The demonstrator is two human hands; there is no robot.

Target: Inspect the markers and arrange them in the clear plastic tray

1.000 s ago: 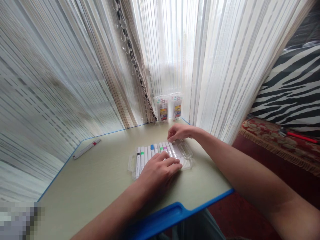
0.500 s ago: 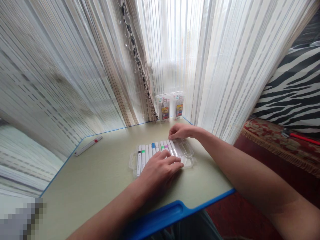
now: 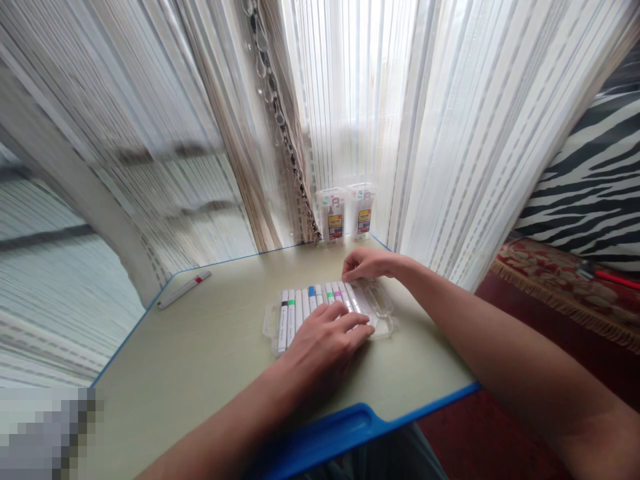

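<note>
A clear plastic case (image 3: 271, 325) lies flat on the pale green table (image 3: 200, 360), holding a row of white markers (image 3: 291, 311) with black, green, blue and pink bands. My left hand (image 3: 325, 341) rests on the near part of the markers, fingers stretched loosely over them and holding nothing. At the far edge of the case, my right hand (image 3: 367, 264) has its fingers curled down and its tips pressed at the marker ends. What they pinch is hidden.
A loose white marker with a red band (image 3: 184, 289) lies at the table's far left edge. Two upright clear marker boxes (image 3: 334, 215) (image 3: 363, 211) stand at the back by the curtains. The table's blue rim (image 3: 330, 433) is nearest me. A zebra-patterned cover lies to the right.
Both hands stay on the marker case almost unmoved. My head has turned slightly, so everything sits a little further right in the picture.
</note>
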